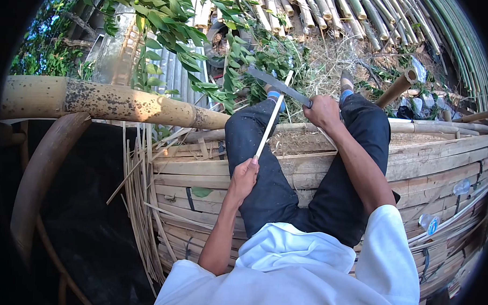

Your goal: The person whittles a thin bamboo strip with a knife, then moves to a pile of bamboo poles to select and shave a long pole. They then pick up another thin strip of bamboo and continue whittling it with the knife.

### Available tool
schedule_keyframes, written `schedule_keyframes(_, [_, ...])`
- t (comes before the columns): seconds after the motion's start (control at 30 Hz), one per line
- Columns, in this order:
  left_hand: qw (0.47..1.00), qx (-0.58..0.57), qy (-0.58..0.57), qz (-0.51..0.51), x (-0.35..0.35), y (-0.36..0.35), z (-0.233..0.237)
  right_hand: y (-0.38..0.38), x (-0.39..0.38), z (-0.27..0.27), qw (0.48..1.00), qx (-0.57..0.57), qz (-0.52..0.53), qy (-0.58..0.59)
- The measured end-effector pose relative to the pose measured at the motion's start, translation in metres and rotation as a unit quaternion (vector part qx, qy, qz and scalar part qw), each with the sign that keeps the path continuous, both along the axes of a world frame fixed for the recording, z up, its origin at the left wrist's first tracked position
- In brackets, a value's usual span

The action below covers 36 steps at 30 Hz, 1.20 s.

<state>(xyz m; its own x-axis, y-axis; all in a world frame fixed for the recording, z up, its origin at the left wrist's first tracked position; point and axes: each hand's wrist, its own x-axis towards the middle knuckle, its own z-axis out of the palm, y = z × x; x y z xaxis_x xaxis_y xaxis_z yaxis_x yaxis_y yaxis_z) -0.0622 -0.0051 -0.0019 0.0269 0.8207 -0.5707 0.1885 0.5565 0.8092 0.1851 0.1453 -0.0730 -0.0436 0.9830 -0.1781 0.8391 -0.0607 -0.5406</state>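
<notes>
Left hand [244, 179] grips pale strip [268, 126] over left leg of the trousers [269, 202]; right hand [323, 111] grips knife [267, 78] between the trousers' knees, blade crossing strip's far end. Loose left grip could let strip roll, blade skidding into that leg.

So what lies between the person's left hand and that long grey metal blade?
A slim, pale strip, likely bamboo. The head view shows it reaching from the left hand to the blade, with the dark trousers behind part of it.
</notes>
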Motion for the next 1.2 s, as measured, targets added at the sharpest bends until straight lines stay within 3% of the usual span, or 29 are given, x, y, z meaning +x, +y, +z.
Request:
schedule_keyframes(0.03, [1.0,0.005,0.003,0.001,0.0,-0.001,-0.001,-0.004,-0.003,0.002,1.0,0.009,0.009,0.01])
schedule_keyframes(0.17, [1.0,0.018,0.01,-0.013,-0.002,-0.001,-0.011,-0.037,-0.023,0.013,0.967,0.083,0.24,0.005])
schedule_keyframes(0.23, [1.0,0.009,-0.004,-0.018,-0.004,-0.002,-0.01,-0.028,-0.018,0.005,0.973,0.062,0.223,-0.007])
schedule_keyframes(0.33, [1.0,-0.017,-0.015,-0.014,-0.004,0.0,0.002,0.005,0.002,0.004,0.998,0.004,0.006,0.057])
schedule_keyframes(0.37, [1.0,-0.017,-0.014,-0.017,-0.006,0.0,0.0,0.017,0.01,-0.007,0.997,-0.002,-0.073,0.023])
schedule_keyframes(0.47, [0.999,0.011,0.006,-0.047,-0.006,-0.001,-0.003,0.019,0.021,-0.008,0.995,0.014,-0.092,0.027])
schedule_keyframes(0.53, [0.999,-0.045,-0.011,-0.021,-0.004,0.001,0.01,0.004,0.012,0.007,0.994,0.053,0.017,0.098])
schedule_keyframes(0.57, [0.999,-0.046,-0.011,-0.02,-0.003,0.001,0.007,-0.005,0.007,0.009,0.986,0.109,0.111,0.06])
schedule_keyframes(0.63, [0.999,-0.035,-0.014,-0.031,-0.004,0.001,0.001,-0.013,-0.003,0.015,0.983,0.07,0.168,0.008])
schedule_keyframes(0.67, [0.999,-0.038,-0.013,-0.029,-0.002,0.0,0.005,-0.01,-0.003,0.01,0.983,0.067,0.169,0.01])
schedule_keyframes(0.73, [0.998,-0.053,-0.013,-0.02,0.003,0.005,0.016,0.007,0.001,0.0,0.997,0.016,0.025,0.069])
schedule_keyframes(0.77, [0.998,-0.053,-0.01,-0.019,0.001,0.004,0.015,0.006,-0.001,0.001,0.997,0.017,0.025,0.072])
schedule_keyframes(0.83, [0.997,-0.051,-0.046,-0.024,-0.003,0.004,0.011,0.002,-0.002,0.003,0.993,0.028,0.06,0.098])
schedule_keyframes(0.9, [0.997,-0.059,-0.055,-0.022,-0.002,0.007,0.012,-0.021,-0.016,0.007,0.977,0.101,0.185,0.044])
schedule_keyframes(0.97, [0.995,-0.071,-0.063,-0.017,-0.002,0.007,0.012,-0.046,-0.032,0.01,0.966,0.074,0.239,0.058])
schedule_keyframes(1.1, [0.99,-0.102,-0.097,-0.019,-0.006,0.005,0.015,-0.05,-0.037,0.015,0.958,0.086,0.262,0.081])
schedule_keyframes(1.2, [0.99,-0.11,-0.093,-0.005,-0.002,0.008,0.019,-0.032,-0.025,0.016,0.967,0.062,0.248,0.011])
